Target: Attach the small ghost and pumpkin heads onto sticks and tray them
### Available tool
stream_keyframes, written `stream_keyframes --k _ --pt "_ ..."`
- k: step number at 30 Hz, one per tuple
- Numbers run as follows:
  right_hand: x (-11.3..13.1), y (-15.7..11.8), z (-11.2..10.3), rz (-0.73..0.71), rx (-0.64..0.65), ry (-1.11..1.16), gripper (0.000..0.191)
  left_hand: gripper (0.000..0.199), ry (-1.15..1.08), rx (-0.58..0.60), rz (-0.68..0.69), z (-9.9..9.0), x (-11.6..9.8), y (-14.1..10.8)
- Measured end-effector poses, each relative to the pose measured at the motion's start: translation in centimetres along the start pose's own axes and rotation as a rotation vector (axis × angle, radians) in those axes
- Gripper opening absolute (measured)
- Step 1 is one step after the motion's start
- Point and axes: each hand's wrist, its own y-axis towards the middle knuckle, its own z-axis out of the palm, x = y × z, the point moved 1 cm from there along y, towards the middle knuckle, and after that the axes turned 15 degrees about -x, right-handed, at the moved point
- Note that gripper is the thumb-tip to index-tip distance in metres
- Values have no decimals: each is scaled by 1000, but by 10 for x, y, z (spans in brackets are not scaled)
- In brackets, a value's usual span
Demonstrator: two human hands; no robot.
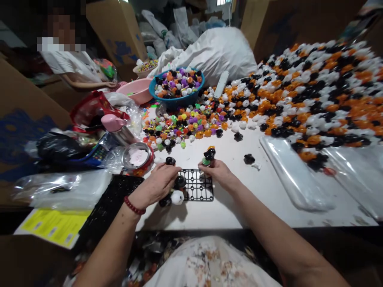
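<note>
A black plastic grid (197,187) lies near the front edge of the white table (236,211). My left hand (160,181) is closed at the grid's left end, around small black pieces and beside a white ball-shaped piece (177,197). At the grid's top right corner, my right hand (218,171) is pinched on small figures, one black (209,154) and one green (206,161). Part of the grid's left side is hidden by the left hand and the pieces.
Orange, black and white figures (308,95) are heaped at the right. A blue basin (178,101) of small toys stands behind mixed loose pieces. Clear plastic bags (296,175) lie right; a pink-lidded flask (118,129) and black grids (104,203) are left. A person stands back left.
</note>
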Motion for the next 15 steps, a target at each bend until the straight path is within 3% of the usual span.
stream_keyframes --k 5,10,15 --pt "-20 -1 28 4 97 -17 30 33 -12 11 17 2 3 0" --pt "-37 8 46 -142 202 -184 14 35 -32 9 12 4 6 0" --pt "-31 12 52 -332 232 -507 19 36 -36 9 -5 5 7 -1"
